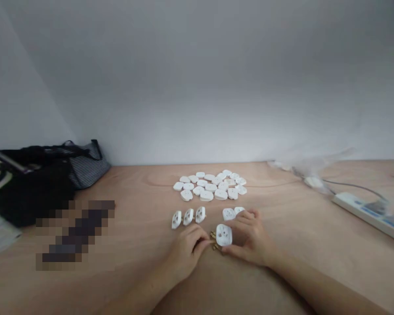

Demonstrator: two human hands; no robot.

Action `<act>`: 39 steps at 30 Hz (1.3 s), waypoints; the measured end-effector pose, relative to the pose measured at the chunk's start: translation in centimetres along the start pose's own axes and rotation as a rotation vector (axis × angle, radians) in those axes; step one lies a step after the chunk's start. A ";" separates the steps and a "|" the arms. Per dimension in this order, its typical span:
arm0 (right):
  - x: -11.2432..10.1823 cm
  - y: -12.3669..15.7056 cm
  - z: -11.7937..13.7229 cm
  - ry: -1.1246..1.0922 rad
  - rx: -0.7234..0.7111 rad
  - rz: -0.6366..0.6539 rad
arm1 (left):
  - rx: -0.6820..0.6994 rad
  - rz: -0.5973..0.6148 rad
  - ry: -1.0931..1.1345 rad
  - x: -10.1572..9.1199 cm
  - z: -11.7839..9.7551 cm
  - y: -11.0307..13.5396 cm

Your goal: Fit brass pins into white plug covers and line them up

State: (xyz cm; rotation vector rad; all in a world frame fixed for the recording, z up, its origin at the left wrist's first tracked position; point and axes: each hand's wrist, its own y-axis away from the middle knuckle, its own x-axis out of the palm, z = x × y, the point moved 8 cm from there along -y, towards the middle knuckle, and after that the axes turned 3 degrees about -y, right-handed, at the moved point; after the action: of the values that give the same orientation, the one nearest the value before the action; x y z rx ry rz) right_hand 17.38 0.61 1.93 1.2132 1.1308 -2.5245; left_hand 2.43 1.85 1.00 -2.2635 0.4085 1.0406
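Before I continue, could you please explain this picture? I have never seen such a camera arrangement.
There is no machine: these are a person's two bare hands, seen by a camera worn on that person's head. The right hand holds a white plastic piece. The left hand is pinched beside small brass-coloured parts; whether it grips one is unclear. On the wooden surface, three similar pieces stand in a row, and a cluster of white pieces lies farther back. A power strip is at the right, bags at the left.
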 end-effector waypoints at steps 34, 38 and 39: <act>1.1 -0.1 1.6 -0.128 -0.034 0.139 | 0.268 -0.127 0.053 -1.5 -3.0 0.7; 1.1 -0.1 1.9 -0.152 -0.038 0.139 | 0.313 -0.167 0.040 -1.7 -3.6 0.7; 1.1 -0.1 1.9 -0.154 -0.037 0.138 | 0.316 -0.176 0.034 -1.8 -3.7 0.6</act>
State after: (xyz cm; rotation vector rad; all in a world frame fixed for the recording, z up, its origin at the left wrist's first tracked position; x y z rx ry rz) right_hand 15.42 -0.40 2.00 1.0301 1.0173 -2.4356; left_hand 3.06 -0.94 3.97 -1.9965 0.3531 0.7888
